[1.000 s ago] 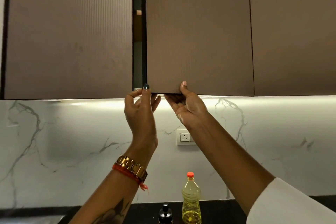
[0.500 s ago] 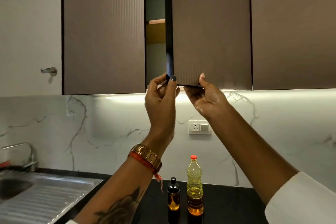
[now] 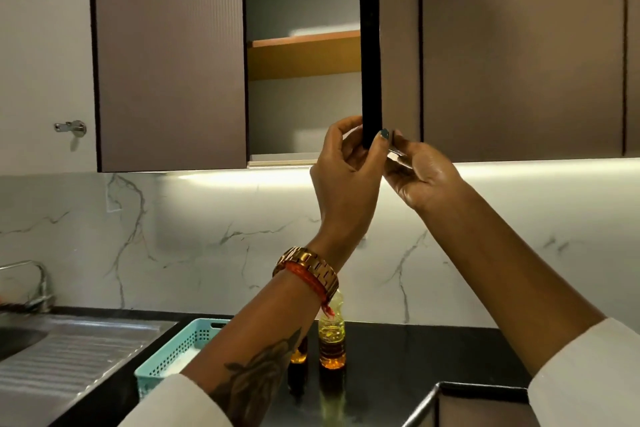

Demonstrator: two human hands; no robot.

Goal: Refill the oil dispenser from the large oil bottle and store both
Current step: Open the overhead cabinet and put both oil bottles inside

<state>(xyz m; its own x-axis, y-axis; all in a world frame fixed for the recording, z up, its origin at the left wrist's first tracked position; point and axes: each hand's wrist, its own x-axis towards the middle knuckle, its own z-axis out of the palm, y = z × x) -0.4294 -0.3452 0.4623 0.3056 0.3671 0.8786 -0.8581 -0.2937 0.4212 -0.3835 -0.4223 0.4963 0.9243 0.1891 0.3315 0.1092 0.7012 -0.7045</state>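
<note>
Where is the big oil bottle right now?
The large oil bottle stands on the black counter, low in the head view, partly behind the left wrist, right of the smaller dispenser.

We see a teal perforated basket near the black counter's left edge, beside the steel sink drainboard. A faucet stands at the marble backsplash.

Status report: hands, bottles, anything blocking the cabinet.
Both hands, left hand and right hand, gripping cabinet door bottom edge. Oil bottle and dispenser on counter, untouched. Lower shelf space shows nothing inside.
</note>
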